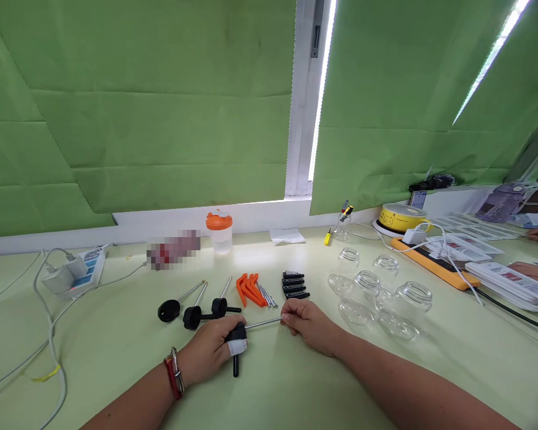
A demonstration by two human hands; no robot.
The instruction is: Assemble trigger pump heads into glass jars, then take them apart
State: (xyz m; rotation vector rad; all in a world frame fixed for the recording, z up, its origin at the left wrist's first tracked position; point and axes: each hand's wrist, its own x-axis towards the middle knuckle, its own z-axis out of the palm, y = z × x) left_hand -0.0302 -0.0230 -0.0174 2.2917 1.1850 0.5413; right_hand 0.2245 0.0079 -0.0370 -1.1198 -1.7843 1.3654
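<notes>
My left hand [213,349], with white tape on one finger, grips a black crank piece [236,333] whose metal rod [262,324] points right. At the rod's far end the fingertips of my right hand [307,322] are pinched together; a small part there is too hidden to name. Several similar black pieces with rods [192,316] lie just beyond my left hand. Orange curved parts [250,289], screws [268,296] and black bristled parts [295,285] sit beyond the rod, near the middle of the table.
Several clear glass jars [365,289] stand right of my right hand. A power strip [83,272] with cables is at left, an orange-lidded cup [220,233] at the back. An orange power strip [434,263], white trays [511,286] and another person's hands [535,273] are at right.
</notes>
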